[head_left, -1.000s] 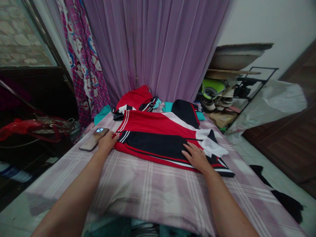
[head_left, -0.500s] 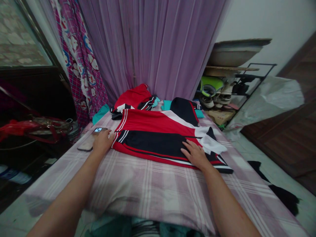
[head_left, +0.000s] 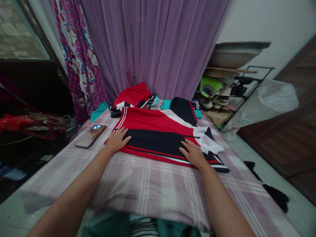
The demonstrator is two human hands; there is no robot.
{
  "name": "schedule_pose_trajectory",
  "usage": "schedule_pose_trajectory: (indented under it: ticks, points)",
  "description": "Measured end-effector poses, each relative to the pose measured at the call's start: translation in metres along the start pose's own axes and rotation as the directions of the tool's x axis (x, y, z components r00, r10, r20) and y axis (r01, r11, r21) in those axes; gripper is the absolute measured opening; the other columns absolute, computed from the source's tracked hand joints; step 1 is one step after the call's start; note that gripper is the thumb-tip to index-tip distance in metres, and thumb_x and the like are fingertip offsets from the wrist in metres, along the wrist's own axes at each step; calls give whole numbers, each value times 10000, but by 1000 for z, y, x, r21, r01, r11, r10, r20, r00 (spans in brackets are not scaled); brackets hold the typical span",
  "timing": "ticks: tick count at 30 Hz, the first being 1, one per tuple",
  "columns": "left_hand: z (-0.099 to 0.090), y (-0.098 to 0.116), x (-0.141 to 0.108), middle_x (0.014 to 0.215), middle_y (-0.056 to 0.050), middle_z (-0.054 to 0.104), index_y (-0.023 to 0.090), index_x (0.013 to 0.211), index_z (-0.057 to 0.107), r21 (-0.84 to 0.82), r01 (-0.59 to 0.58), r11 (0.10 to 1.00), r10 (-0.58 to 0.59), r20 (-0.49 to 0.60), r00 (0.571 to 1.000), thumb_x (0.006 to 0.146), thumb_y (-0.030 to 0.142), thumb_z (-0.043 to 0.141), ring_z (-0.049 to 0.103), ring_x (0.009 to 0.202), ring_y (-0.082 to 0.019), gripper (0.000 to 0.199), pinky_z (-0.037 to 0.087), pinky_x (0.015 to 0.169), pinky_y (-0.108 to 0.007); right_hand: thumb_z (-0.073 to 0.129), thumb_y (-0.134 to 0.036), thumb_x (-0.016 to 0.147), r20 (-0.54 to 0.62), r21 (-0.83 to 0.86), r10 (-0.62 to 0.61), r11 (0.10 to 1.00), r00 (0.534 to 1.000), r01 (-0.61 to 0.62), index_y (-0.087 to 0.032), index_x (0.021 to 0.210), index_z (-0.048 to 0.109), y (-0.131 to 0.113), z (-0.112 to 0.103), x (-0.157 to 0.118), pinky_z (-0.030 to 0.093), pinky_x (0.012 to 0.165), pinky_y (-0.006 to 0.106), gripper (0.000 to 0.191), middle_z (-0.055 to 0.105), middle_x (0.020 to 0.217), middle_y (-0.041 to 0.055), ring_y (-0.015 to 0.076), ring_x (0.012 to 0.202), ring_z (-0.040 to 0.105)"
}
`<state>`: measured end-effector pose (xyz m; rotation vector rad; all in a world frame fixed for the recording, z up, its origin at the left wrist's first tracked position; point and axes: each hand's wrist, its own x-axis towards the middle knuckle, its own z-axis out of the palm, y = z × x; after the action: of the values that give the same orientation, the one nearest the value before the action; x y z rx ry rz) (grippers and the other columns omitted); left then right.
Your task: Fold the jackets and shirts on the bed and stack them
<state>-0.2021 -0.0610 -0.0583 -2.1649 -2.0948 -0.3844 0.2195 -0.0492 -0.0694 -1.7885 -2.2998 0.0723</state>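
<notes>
A red, white and black jacket lies spread on the table, its black sleeve folded along the near side. My left hand rests flat on the striped hem end, fingers spread over the red and black cloth. On the other end, my right hand lies with fingers apart on the black sleeve, close to the white collar part. Neither hand grips the cloth. To the left of my left hand, a phone lies on the tablecloth.
A plaid cloth covers the table. Behind the jacket are a crumpled red garment and a folded dark garment. Purple curtains hang at the back. A shoe rack stands at the right, with a dark cloth on the floor.
My left hand has moved right, from beside the phone onto the jacket's hem end, and the phone is now uncovered. My right hand stays nearly in place on the sleeve.
</notes>
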Motion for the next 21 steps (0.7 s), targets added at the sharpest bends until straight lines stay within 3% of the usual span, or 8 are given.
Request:
schedule_pose_trajectory:
  ticks: [8,12,14,18,21]
  points:
    - [-8,4,1,1506,-129,491,175,1426,512,-21,-9,1000,10,38,999,950,543,369,448,1389,-279,619,353,1142,-452,454,-420,967,6,8,3,1000,1000,-3,-250,1381,573,0,1,0,368,1113,517,464,472,1520,92,269,1395,427]
    - [-19,6,8,1511,-145,481,129,1412,526,-7,4,1000,-3,137,991,949,551,333,438,1398,-272,655,337,1154,-420,460,-419,968,44,-8,13,1000,999,-13,-230,1400,558,-4,-6,0,376,1113,507,481,462,1526,107,274,1394,432]
    - [-27,4,15,1471,-118,535,159,1377,564,-18,-8,1000,12,202,979,951,562,299,474,1372,-250,643,352,1142,-385,473,-430,961,66,-4,-8,1000,998,8,-226,1368,593,-5,-14,3,398,1099,490,472,500,1495,113,283,1366,468]
    - [-44,1,31,1277,-72,690,234,1215,673,14,-24,1000,20,242,970,953,571,267,625,1189,-252,589,447,1030,-375,488,-416,948,4,27,-110,994,994,110,-222,1257,683,2,-37,25,419,1093,431,413,622,1371,102,265,1288,551]
    - [-53,3,46,1206,-84,721,231,1169,692,87,-41,995,23,199,980,944,544,330,658,1119,-272,529,475,975,-377,494,-388,938,-78,62,-89,994,993,94,-225,1220,703,15,-55,59,440,1078,413,387,650,1334,90,261,1258,579]
